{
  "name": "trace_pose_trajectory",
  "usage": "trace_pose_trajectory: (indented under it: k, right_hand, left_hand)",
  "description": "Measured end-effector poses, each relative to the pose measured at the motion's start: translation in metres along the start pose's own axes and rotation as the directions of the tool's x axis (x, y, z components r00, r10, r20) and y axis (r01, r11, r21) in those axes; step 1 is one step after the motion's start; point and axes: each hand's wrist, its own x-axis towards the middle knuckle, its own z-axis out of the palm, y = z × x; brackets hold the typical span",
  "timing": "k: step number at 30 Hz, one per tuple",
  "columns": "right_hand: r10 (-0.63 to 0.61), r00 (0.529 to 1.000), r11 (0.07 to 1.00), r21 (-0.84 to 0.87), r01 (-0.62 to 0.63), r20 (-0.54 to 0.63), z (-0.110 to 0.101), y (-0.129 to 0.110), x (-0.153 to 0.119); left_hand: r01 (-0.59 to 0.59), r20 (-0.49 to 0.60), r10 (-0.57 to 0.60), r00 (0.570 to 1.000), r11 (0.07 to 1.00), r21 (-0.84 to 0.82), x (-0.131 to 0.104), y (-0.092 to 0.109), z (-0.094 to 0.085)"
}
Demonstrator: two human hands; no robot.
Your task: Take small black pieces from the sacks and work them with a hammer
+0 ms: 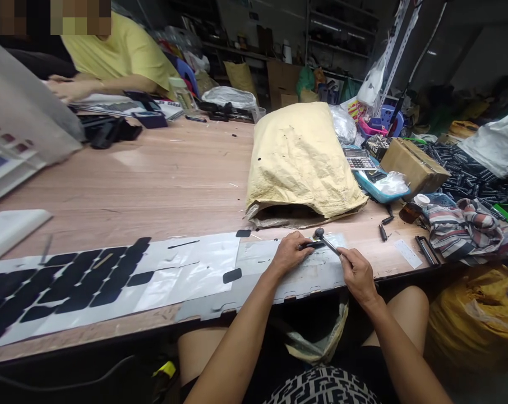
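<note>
My left hand (290, 251) is closed around a narrow black piece (315, 244), keeping it low over the work surface. In my right hand (359, 273) is the handle of a small hammer (328, 242). The dark rounded hammer head (319, 232) is just above the black piece; whether the two touch, I cannot tell. Beneath both hands lies a pale grey sheet (279, 289) along the table's front edge. A black rounded patch (232, 275) rests on the white sheet (186, 269) left of my hands.
A large yellow woven sack (302, 160) lies just beyond my hands, its dark mouth facing me. Rows of black patches (86, 280) spread to the left. A blue tray (382, 191), a cardboard box (414, 165) and checked cloth (460, 227) stand right. Opposite sits a person in yellow (130, 53).
</note>
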Motion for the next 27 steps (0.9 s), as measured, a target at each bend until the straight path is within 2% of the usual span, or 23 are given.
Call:
trace_pose_trajectory:
  k: [6, 10, 15, 18, 22, 24, 27]
  right_hand:
    - [-0.026, 0.997, 0.998, -0.053, 0.030, 0.075, 0.007, -0.004, 0.002]
    - [-0.006, 0.999, 0.989, -0.146, 0.011, 0.036, 0.008, 0.012, 0.014]
    - [-0.026, 0.999, 0.916, -0.402, 0.015, -0.023, 0.011, 0.038, 0.040]
    - [-0.045, 0.999, 0.876, -0.480, 0.032, -0.015, 0.015, 0.048, 0.047]
    - [-0.069, 0.998, 0.865, -0.497, 0.061, 0.002, 0.019, 0.050, 0.046]
    - [-0.073, 0.997, 0.865, -0.498, 0.065, 0.004, 0.019, 0.050, 0.045]
    - [-0.066, 0.998, 0.862, -0.504, 0.062, 0.011, 0.019, 0.049, 0.044]
  left_hand:
    - [0.039, 0.017, -0.039, 0.999, 0.999, -0.009, 0.001, 0.004, -0.003]
    - [0.054, 0.008, -0.054, 0.999, 0.997, -0.051, 0.002, 0.002, -0.002]
    - [0.067, 0.018, -0.066, 0.998, 0.997, -0.045, 0.001, 0.001, -0.002]
    - [0.029, 0.067, -0.029, 0.997, 1.000, 0.005, 0.001, 0.004, -0.005]
    - [-0.018, 0.171, 0.017, 0.985, 1.000, 0.007, -0.003, 0.008, -0.013]
    - [-0.042, 0.238, 0.051, 0.970, 0.998, -0.044, -0.013, 0.010, -0.020]
    - [-0.090, 0.350, 0.137, 0.927, 0.985, -0.146, -0.042, 0.015, -0.028]
